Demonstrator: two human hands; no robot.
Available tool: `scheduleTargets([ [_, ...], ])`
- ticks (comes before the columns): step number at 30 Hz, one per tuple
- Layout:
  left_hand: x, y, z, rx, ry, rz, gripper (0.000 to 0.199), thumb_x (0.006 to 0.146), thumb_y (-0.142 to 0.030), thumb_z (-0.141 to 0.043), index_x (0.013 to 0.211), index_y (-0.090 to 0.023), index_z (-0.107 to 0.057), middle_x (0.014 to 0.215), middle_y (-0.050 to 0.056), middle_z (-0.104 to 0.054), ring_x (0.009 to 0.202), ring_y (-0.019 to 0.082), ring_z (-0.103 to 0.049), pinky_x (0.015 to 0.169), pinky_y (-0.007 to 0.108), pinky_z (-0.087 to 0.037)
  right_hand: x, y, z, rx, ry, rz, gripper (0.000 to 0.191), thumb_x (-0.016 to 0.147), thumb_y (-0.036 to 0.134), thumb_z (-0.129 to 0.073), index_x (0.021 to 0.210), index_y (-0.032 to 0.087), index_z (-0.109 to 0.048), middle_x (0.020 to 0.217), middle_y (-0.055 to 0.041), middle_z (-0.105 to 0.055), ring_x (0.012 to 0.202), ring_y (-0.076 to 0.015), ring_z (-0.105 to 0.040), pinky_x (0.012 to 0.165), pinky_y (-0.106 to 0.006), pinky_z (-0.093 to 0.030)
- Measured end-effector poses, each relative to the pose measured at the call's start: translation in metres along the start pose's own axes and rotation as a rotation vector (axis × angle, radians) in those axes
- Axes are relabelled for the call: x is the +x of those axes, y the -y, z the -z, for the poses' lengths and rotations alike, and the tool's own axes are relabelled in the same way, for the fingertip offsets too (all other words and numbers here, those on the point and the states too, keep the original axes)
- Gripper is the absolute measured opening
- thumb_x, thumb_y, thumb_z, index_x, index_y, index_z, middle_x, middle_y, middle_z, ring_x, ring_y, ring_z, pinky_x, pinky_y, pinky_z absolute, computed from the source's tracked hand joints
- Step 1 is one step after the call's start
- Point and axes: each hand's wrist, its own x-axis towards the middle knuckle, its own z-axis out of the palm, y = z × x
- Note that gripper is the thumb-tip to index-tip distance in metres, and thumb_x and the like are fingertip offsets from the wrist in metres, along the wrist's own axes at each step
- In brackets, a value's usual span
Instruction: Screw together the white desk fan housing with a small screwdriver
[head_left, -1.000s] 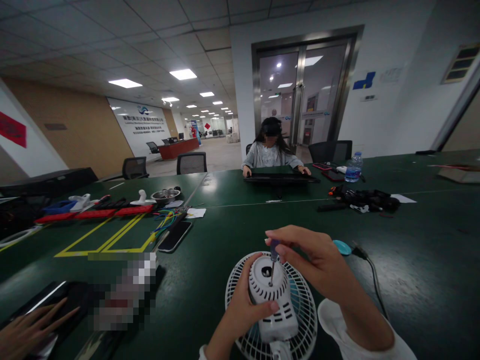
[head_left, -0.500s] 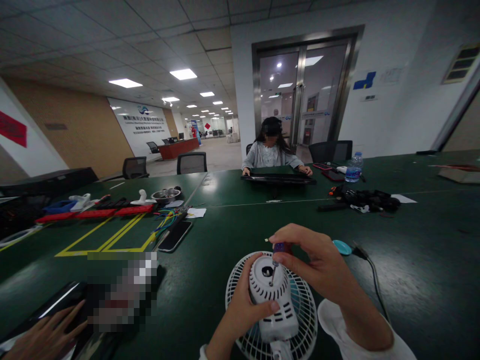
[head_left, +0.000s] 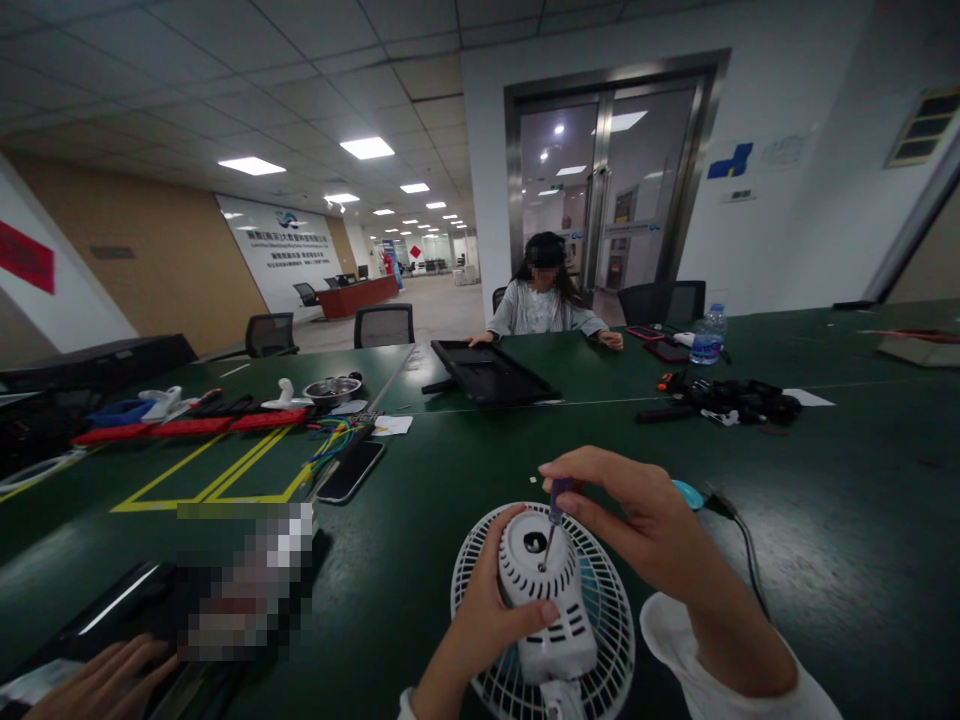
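Fan (head_left: pixel 600 590) sits bottom centre of the frame, grille side down on the green table (head_left: pixel 420 460), white motor housing (head_left: pixel 555 655) facing up. Left hand (head_left: pixel 480 610) is part-open, curved round the housing's left side, thumb across its vents — reads as a steadying hold. Right hand (head_left: pixel 645 530) is closed to a pinch, thumb and fingertips on the handle of a small screwdriver (head_left: pixel 559 497); the shaft leans down to a screw spot (head_left: pixel 542 567) just below the dark round hole (head_left: pixel 535 542) in the housing's end. Progress: looks mid-step, tool seated or nearly so, one screw being worked. Can't tell whether it's going in or out, nor how deep it sits. Housing is on the fan and looks whole from here; grille is in place too, teal blades showing through. That screw looks unfinished, since the tool is on it; no other screw is clear enough to count. Loose nearby: a teal round piece (head_left: pixel 688 494) right of centre, partly behind the right hand, a plug (head_left: pixel 718 500) just beside it, and a tiny pale bit (head_left: pixel 533 480) above the fan — use unclear.
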Motion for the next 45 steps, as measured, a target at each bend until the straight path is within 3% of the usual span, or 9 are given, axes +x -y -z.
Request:
scheduleTargets([
  [11,0.001,0.001,0.0,0.016,-0.013,-0.001,0.08,0.057,-0.034,-0.078,0.125,-0.02,-0.038,0.125,0.01,-0.051,0.117,0.031,-0.047,0.103,0.043,-0.032,-0.001,-0.001,0.006,-0.001,0.045,-0.013,0.021,0.086,0.013,-0.05,0.103,0.022,-0.059,0.093,-0.0027,-0.069,0.085,-0.0125,-0.065,0.075,-0.024,-0.053],
  [22,-0.001,-0.001,-0.001,-0.026,-0.003,-0.001,0.077,0.059,-0.026,-0.077,0.125,-0.023,-0.038,0.126,0.008,-0.051,0.117,0.029,-0.048,0.102,0.041,-0.034,0.0,0.0,-0.004,-0.121,-0.061,0.082,0.018,0.081,0.017,-0.06,0.099,0.019,-0.058,0.084,-0.0034,-0.066,0.071,-0.0113,-0.062,0.062,-0.02,-0.05],
  [33,-0.002,0.004,-0.001,-0.033,-0.041,0.032,0.082,0.055,-0.031,-0.079,0.126,-0.022,-0.039,0.126,0.008,-0.052,0.119,0.03,-0.046,0.103,0.042,-0.033,0.002,0.0,-0.012,-0.233,-0.152,0.133,0.012,0.083,0.025,-0.059,0.09,0.016,-0.057,0.073,-0.0028,-0.064,0.061,-0.0103,-0.058,0.057,-0.02,-0.047],
  [37,-0.002,0.004,-0.001,-0.031,-0.055,0.018,0.081,0.055,-0.031,-0.079,0.126,-0.023,-0.039,0.127,0.008,-0.051,0.12,0.03,-0.045,0.104,0.042,-0.032,-0.001,0.002,-0.01,-0.197,-0.08,0.144,0.016,0.085,0.021,-0.054,0.1,0.015,-0.058,0.08,-0.0046,-0.066,0.069,-0.0119,-0.061,0.062,-0.023,-0.049],
  [41,0.0,0.004,0.0,-0.017,0.004,-0.024,0.079,0.058,-0.03,-0.078,0.126,-0.023,-0.038,0.129,0.009,-0.049,0.121,0.031,-0.045,0.104,0.043,-0.032,-0.003,0.006,-0.005,-0.096,-0.006,0.121,0.034,0.086,0.011,-0.045,0.118,0.019,-0.052,0.089,-0.0035,-0.067,0.081,-0.0114,-0.062,0.072,-0.023,-0.05],
  [45,0.0,0.002,0.001,-0.016,0.009,-0.028,0.078,0.059,-0.03,-0.077,0.126,-0.024,-0.038,0.129,0.009,-0.049,0.12,0.03,-0.045,0.103,0.043,-0.033,-0.004,0.006,-0.002,-0.086,0.02,0.079,0.035,0.085,0.01,-0.049,0.118,0.019,-0.053,0.089,-0.0023,-0.068,0.08,-0.0097,-0.063,0.071,-0.02,-0.049],
])
